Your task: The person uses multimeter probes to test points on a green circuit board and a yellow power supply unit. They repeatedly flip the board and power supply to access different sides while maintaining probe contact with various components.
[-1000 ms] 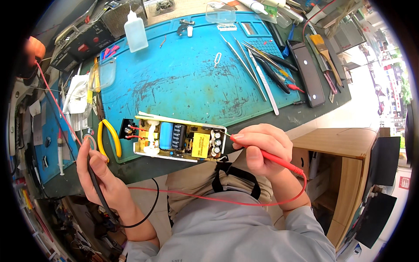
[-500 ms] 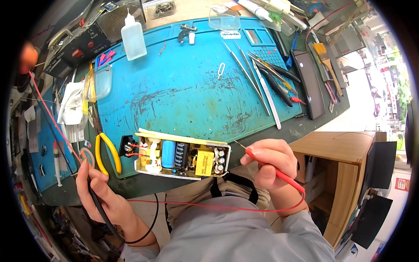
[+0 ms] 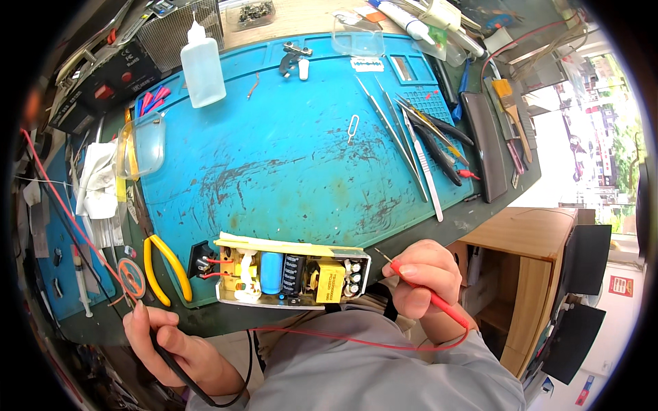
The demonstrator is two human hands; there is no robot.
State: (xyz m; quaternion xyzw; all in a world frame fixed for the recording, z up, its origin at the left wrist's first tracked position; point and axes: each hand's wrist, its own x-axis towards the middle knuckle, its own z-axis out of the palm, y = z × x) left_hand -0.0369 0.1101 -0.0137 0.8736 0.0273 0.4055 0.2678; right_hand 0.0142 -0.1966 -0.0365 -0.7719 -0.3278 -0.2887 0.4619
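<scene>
In my right hand (image 3: pixel 426 277) is a red test probe (image 3: pixel 411 279), closed in the fingers, its metal tip up and left near the right end of a power supply board (image 3: pixel 247 293), apart from it. The board sits in an open metal tray, with a blue and a black capacitor, a yellow transformer and a black socket (image 3: pixel 203 260) on red wires. My left hand (image 3: pixel 181 349) grips a black test probe (image 3: pixel 168 359), low and left of the board. Yellow-handled pliers (image 3: pixel 179 270) and a solder wire spool (image 3: pixel 130 279) lie just beyond that hand.
A blue work mat (image 3: pixel 274 151) covers the bench. Tweezers (image 3: pixel 397 140), a scalpel handle (image 3: pixel 428 175) and black-handled pliers (image 3: pixel 439 151) lie on its right. A squeeze bottle (image 3: pixel 203 72) stands at the back left. The red probe's cable (image 3: pixel 356 340) crosses in front of me.
The view has tilted, so the bench and board sit lower in it. My left hand is lower relative to the board and spool. Both hands keep their probes.
</scene>
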